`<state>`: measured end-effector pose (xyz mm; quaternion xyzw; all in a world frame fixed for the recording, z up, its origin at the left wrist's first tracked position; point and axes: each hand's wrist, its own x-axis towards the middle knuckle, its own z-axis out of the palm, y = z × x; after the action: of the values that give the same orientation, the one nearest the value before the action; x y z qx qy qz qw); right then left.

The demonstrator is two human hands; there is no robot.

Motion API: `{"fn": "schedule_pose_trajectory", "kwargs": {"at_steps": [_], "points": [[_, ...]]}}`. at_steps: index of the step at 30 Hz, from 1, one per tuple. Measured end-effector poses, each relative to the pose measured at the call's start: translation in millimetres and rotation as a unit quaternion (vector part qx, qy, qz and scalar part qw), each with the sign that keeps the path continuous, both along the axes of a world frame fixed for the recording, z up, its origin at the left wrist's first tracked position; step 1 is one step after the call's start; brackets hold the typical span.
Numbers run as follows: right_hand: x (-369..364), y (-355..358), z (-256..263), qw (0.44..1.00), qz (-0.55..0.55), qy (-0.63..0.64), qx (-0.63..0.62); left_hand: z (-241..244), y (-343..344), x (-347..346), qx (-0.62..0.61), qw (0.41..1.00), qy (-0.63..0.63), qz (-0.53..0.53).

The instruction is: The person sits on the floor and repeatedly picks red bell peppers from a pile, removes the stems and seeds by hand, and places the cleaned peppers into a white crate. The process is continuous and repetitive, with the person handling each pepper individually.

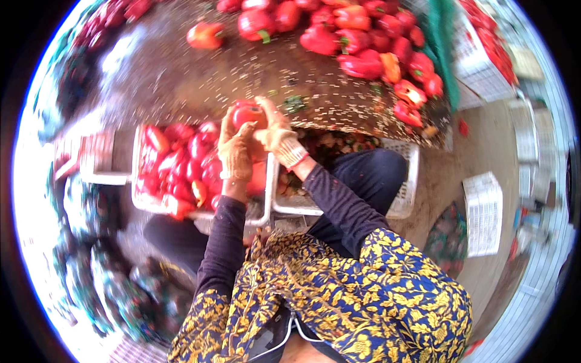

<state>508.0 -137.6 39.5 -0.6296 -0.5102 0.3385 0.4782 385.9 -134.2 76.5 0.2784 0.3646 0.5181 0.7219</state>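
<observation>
My left hand (236,147) and my right hand (276,131), both in tan knitted gloves, hold one red bell pepper (246,114) between them at the near edge of a brown work table (190,86). The pepper shows a small dark spot at its upper right. Below my left hand stands a white plastic crate full of red peppers (174,159). A second white crate (297,211), with pepper scraps and cores (327,143) in it, lies below my right hand, partly under the table's edge.
Red and orange peppers (363,41) are heaped at the table's far right, amid scattered pale seeds. Full net sacks (122,290) stand on the left. A crate of red peppers (481,59) is at upper right; another white crate (483,213) and a net sack (447,240) lie on the right floor.
</observation>
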Motion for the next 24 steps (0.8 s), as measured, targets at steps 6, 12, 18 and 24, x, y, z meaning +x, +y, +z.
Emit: {"fn": "schedule_pose_trajectory", "kwargs": {"at_steps": [6,12,18,24], "points": [[92.6,35.9,-42.5,0.991,-0.073,-0.064,-0.087,-61.7,65.4,97.8,0.092,0.966,0.23,-0.075],[178.4,-0.6,70.1,0.926,0.117,-0.311,-0.18,-77.0,62.1,134.1,0.125,0.861,0.48,-0.112],[392.3,-116.7,61.9,0.794,-0.438,-0.378,-0.187,-100.4,66.4,123.8,0.129,0.892,0.425,-0.088],[462.2,-177.9,-28.1,0.709,-0.482,-0.311,-0.411,-105.6,88.4,108.5,0.071,0.888,0.44,-0.114]]}}
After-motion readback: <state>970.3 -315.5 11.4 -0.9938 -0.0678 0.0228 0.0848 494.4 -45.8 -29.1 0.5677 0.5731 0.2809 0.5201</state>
